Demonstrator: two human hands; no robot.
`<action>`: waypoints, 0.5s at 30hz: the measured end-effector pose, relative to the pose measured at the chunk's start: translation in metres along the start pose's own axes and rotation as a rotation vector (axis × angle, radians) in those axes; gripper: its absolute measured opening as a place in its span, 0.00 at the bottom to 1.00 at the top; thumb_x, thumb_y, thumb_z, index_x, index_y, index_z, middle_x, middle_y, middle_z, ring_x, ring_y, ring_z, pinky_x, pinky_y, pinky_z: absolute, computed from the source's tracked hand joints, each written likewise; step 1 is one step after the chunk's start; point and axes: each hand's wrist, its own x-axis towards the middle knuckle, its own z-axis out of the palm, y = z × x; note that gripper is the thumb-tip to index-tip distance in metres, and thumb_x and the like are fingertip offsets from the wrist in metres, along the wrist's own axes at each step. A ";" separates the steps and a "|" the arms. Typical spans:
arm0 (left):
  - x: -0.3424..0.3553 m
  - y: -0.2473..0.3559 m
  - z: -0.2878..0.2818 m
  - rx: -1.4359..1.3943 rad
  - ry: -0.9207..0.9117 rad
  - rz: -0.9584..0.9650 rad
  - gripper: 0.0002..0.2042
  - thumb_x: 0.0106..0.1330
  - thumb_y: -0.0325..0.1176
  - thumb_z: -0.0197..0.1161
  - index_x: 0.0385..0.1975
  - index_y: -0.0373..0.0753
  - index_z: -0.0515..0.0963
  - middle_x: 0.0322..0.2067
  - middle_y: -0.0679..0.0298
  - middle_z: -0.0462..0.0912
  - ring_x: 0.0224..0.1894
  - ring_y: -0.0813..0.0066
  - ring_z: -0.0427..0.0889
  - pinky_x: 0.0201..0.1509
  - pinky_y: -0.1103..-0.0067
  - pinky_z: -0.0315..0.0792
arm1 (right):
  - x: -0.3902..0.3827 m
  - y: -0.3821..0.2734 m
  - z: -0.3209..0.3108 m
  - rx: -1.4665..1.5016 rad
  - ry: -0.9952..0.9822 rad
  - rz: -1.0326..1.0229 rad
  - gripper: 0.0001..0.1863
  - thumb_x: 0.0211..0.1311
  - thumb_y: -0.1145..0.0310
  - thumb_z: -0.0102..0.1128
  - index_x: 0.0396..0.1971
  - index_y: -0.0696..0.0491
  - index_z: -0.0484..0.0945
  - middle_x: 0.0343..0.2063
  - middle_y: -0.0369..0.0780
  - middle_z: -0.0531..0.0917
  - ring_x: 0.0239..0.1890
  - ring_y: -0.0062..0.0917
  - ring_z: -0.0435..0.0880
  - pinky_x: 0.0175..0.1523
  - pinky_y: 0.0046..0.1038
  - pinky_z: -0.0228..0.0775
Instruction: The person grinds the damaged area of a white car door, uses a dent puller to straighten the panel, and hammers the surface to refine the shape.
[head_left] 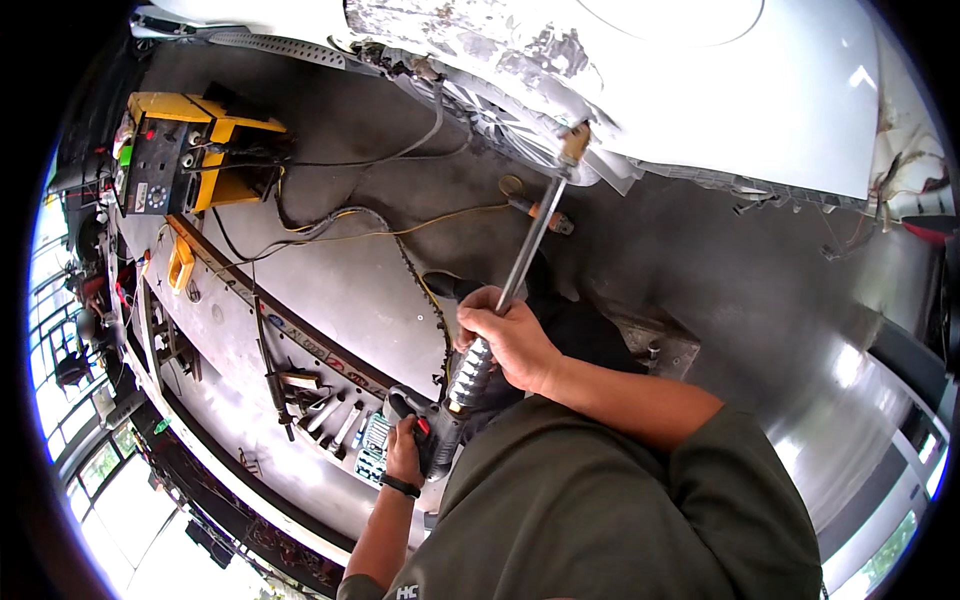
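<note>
A long dent puller with a bright metal shaft (533,238) stretches from my lap up toward the white car body panel (720,95). My right hand (508,338) is closed round the shaft, just above a ribbed silver sleeve (470,375). At the lower end, my left hand (403,452) grips the puller's black handle, close to its red trigger (423,428). The brass-coloured tip (575,143) meets the panel's lower edge by the wheel arch; whether it is fixed there I cannot tell. Bare, scraped metal (525,40) shows on the panel above it.
A yellow and black machine (165,165) stands at the left, with cables (370,212) trailing over the floor. An orange and grey power tool (545,215) lies under the shaft. Left of me, hand tools (335,420) and a socket set (372,447) lie by a rusty rail (310,342).
</note>
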 end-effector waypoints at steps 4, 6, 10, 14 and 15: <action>-0.002 0.012 0.025 0.002 -0.083 0.054 0.20 0.71 0.49 0.61 0.46 0.35 0.76 0.38 0.62 0.77 0.43 0.71 0.79 0.50 0.74 0.74 | 0.001 -0.021 0.013 -0.099 -0.116 -0.075 0.05 0.67 0.73 0.62 0.37 0.55 0.75 0.29 0.36 0.79 0.31 0.21 0.81 0.42 0.27 0.75; -0.009 0.022 0.036 -0.015 -0.066 0.032 0.20 0.71 0.49 0.61 0.46 0.35 0.76 0.38 0.62 0.77 0.43 0.71 0.79 0.50 0.74 0.74 | 0.005 -0.030 0.018 -0.117 -0.164 -0.138 0.04 0.68 0.73 0.62 0.36 0.55 0.75 0.28 0.36 0.79 0.31 0.21 0.80 0.41 0.27 0.75; -0.017 0.033 0.044 -0.021 -0.072 0.022 0.20 0.70 0.47 0.62 0.47 0.33 0.76 0.37 0.61 0.79 0.39 0.68 0.81 0.46 0.73 0.76 | 0.011 -0.044 0.022 -0.110 -0.142 -0.064 0.03 0.68 0.74 0.61 0.36 0.56 0.76 0.28 0.36 0.79 0.29 0.21 0.80 0.38 0.28 0.75; -0.022 0.036 0.041 0.117 -0.131 0.120 0.17 0.71 0.43 0.60 0.46 0.33 0.76 0.36 0.57 0.83 0.37 0.63 0.84 0.43 0.71 0.78 | 0.009 -0.050 0.023 -0.070 -0.152 -0.045 0.03 0.68 0.74 0.61 0.36 0.56 0.76 0.27 0.37 0.79 0.29 0.21 0.80 0.38 0.28 0.75; -0.025 0.038 0.041 0.278 -0.081 0.177 0.17 0.71 0.43 0.59 0.46 0.33 0.77 0.37 0.57 0.83 0.38 0.62 0.85 0.44 0.71 0.78 | 0.008 -0.049 0.024 -0.067 -0.158 -0.037 0.04 0.68 0.73 0.61 0.36 0.56 0.76 0.26 0.37 0.79 0.29 0.22 0.80 0.38 0.28 0.75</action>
